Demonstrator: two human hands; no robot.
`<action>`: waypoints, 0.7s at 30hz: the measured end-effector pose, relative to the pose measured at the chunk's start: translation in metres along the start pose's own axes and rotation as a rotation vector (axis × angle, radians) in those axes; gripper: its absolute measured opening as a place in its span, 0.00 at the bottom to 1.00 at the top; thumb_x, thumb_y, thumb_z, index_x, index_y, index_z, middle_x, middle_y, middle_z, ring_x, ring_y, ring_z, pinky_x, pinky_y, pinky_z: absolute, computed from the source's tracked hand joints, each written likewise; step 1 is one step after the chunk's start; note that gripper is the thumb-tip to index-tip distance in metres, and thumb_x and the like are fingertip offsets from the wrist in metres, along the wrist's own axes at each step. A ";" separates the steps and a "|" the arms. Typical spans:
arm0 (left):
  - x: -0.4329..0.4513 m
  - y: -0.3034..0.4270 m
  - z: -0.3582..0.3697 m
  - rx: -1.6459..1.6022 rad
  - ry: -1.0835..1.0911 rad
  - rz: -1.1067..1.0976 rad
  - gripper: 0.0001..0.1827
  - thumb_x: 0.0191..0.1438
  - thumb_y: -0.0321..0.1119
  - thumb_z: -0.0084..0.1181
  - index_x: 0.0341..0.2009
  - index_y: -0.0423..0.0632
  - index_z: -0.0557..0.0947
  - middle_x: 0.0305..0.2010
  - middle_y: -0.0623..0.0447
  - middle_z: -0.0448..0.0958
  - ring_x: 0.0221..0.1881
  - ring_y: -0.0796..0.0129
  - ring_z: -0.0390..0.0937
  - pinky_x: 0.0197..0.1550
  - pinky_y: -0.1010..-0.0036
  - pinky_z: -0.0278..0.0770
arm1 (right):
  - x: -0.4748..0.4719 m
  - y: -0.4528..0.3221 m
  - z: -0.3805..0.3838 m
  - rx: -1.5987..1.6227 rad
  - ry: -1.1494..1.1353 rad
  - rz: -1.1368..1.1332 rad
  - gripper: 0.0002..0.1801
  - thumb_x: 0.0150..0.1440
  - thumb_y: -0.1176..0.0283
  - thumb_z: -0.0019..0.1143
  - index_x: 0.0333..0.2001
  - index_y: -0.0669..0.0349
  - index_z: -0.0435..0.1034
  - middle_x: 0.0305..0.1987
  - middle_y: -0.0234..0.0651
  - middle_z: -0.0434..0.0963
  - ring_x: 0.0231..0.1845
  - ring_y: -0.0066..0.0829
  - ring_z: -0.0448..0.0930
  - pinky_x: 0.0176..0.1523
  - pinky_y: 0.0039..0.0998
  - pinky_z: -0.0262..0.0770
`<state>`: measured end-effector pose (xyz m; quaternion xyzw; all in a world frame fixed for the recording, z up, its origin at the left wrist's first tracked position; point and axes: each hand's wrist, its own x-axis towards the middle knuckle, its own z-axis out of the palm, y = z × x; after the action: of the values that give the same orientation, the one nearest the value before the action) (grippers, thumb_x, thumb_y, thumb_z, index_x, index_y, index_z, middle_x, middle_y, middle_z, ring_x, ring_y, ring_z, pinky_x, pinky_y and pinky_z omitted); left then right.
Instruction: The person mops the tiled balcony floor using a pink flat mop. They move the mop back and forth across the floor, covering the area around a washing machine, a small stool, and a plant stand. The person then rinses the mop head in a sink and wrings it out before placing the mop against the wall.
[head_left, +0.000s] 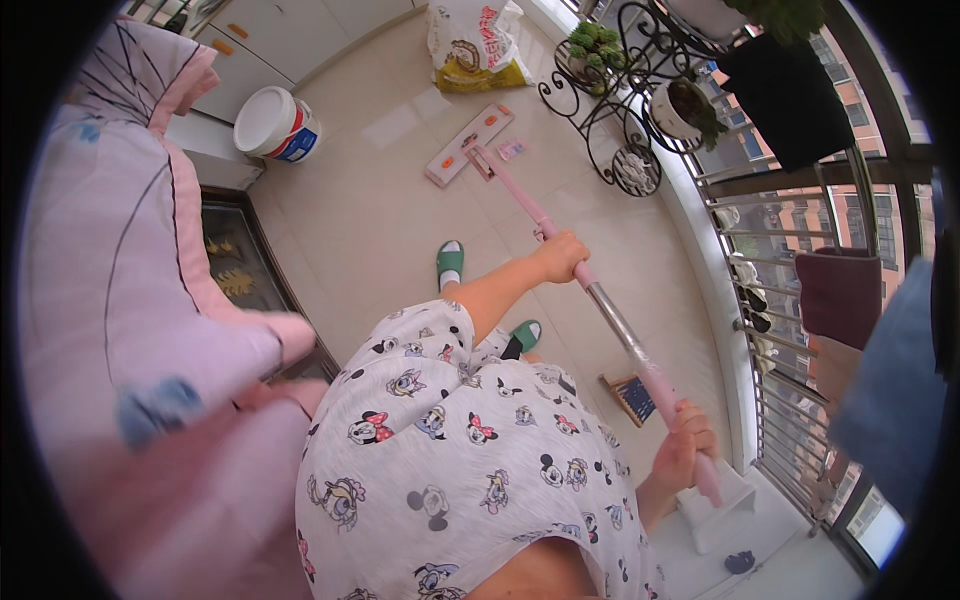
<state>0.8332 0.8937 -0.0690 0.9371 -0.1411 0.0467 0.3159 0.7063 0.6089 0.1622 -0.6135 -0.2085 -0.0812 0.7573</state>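
Both my hands grip the long handle of a flat mop (619, 324), pink with a bare metal stretch in the middle. My left hand (562, 256) closes around the lower pink part. Higher up, near the handle's end, my right hand (681, 450) is wrapped around the pink grip. The flat, pale pink mop head (491, 124), with orange clips, lies on the tiled floor (360, 195) ahead of my feet. Beside it is a small pink printed packet or card (511, 148). My feet wear green slippers (450, 259).
Pink patterned fabric (135, 247) hangs close on the left. Behind it stand a lidded white bucket (276, 124) and cabinets (262, 45). A printed sack (480, 49) sits ahead. A black metal plant stand (600, 112), a small wooden stool (632, 399) and window railings (765, 300) line the right.
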 end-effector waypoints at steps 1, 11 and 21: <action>0.005 -0.001 0.007 0.026 -0.060 0.048 0.05 0.34 0.30 0.60 0.18 0.49 0.76 0.23 0.48 0.75 0.32 0.52 0.72 0.37 0.61 0.69 | -0.021 0.005 0.006 -0.019 0.089 0.003 0.11 0.49 0.79 0.45 0.18 0.58 0.55 0.19 0.33 0.63 0.27 0.29 0.65 0.48 0.43 0.61; -0.022 0.080 0.044 -0.072 -0.323 0.152 0.05 0.34 0.31 0.57 0.21 0.48 0.78 0.24 0.46 0.77 0.30 0.50 0.75 0.34 0.59 0.72 | -0.077 -0.061 -0.016 -0.083 0.231 0.062 0.10 0.45 0.79 0.42 0.17 0.56 0.54 0.19 0.29 0.58 0.26 0.25 0.60 0.50 0.40 0.59; 0.018 0.057 0.026 -0.056 -0.108 0.270 0.07 0.35 0.29 0.59 0.22 0.48 0.75 0.26 0.48 0.73 0.34 0.53 0.72 0.38 0.61 0.69 | -0.064 -0.037 -0.002 -0.131 0.029 -0.177 0.09 0.45 0.79 0.47 0.18 0.58 0.57 0.21 0.33 0.65 0.28 0.28 0.63 0.50 0.40 0.58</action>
<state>0.8341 0.8304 -0.0535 0.9016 -0.2839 0.0344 0.3245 0.6353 0.5898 0.1685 -0.6396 -0.2452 -0.1703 0.7083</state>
